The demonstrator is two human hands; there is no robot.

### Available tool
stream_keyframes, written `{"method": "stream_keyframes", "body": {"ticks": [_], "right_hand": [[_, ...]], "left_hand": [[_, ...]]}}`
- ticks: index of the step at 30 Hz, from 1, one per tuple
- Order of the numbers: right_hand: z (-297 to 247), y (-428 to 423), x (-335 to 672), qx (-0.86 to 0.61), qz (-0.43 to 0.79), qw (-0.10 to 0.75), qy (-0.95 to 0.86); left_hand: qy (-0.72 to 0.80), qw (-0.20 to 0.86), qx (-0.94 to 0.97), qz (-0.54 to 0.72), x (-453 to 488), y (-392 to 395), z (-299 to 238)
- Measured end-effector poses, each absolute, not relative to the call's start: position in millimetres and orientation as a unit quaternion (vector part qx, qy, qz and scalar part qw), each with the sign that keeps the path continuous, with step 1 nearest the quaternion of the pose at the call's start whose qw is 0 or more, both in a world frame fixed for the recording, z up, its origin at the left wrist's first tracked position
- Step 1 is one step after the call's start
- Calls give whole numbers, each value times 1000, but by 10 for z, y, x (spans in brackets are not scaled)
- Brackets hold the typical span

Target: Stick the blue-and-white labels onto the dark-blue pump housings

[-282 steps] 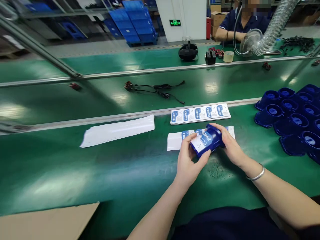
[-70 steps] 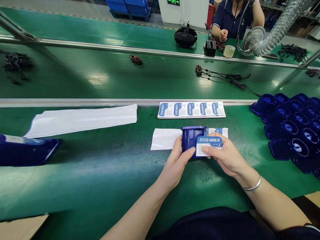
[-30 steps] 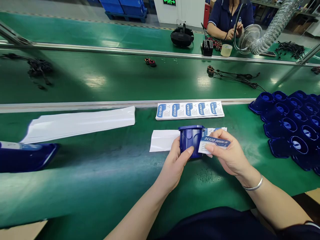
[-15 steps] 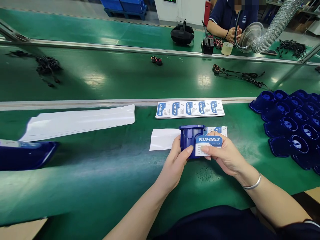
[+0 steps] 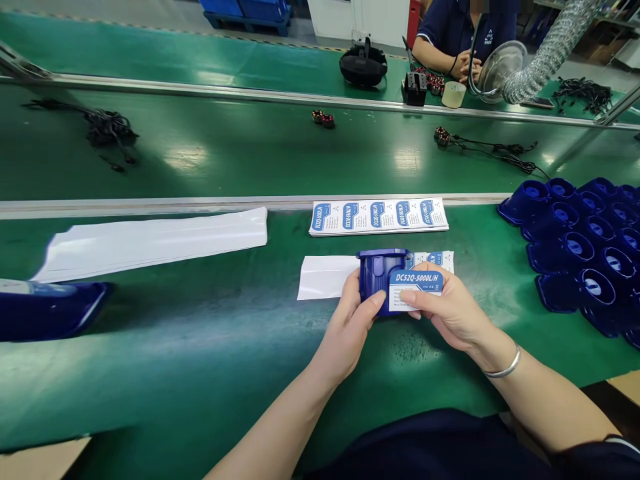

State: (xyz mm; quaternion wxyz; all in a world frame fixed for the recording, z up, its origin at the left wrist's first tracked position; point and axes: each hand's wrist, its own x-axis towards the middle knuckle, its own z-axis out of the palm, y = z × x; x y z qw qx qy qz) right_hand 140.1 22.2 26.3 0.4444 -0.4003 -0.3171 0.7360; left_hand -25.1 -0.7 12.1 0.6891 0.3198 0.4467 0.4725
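My left hand (image 5: 353, 317) is closed around the left side of a dark blue plastic housing (image 5: 374, 275), thumb on its front. A blue and white label (image 5: 420, 281) printed "DC52Q-5000L/H" is pinched between the thumb and fingers of my right hand (image 5: 453, 308). The label overlaps the right part of the housing; whether it sticks there I cannot tell. Behind my hands lies a label strip (image 5: 325, 277), its left part blank white and its right part printed. A stack of printed label sheets (image 5: 377, 217) lies farther back.
Several blue housings (image 5: 575, 250) stand grouped at right. A blank backing sheet (image 5: 160, 240) and another blue part (image 5: 50, 310) lie at left. Black cables (image 5: 107, 127) and small copper coils (image 5: 324, 119) rest on the belt beyond a metal rail. A person sits across, near a flexible duct (image 5: 550, 57).
The cables and coils on the far belt have shifted slightly to the right. My hands, the housing and the label hold nearly the same position.
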Motion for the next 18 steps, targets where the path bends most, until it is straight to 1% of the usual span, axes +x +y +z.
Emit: {"method": "stream_keyframes", "body": {"ticks": [11, 18], "right_hand": [[240, 230, 1408, -395, 736, 444, -324], [237, 215, 1415, -394, 735, 444, -327]], "left_hand": [[439, 695, 320, 471, -251, -5, 135], [437, 679, 359, 468, -263, -19, 102]]}}
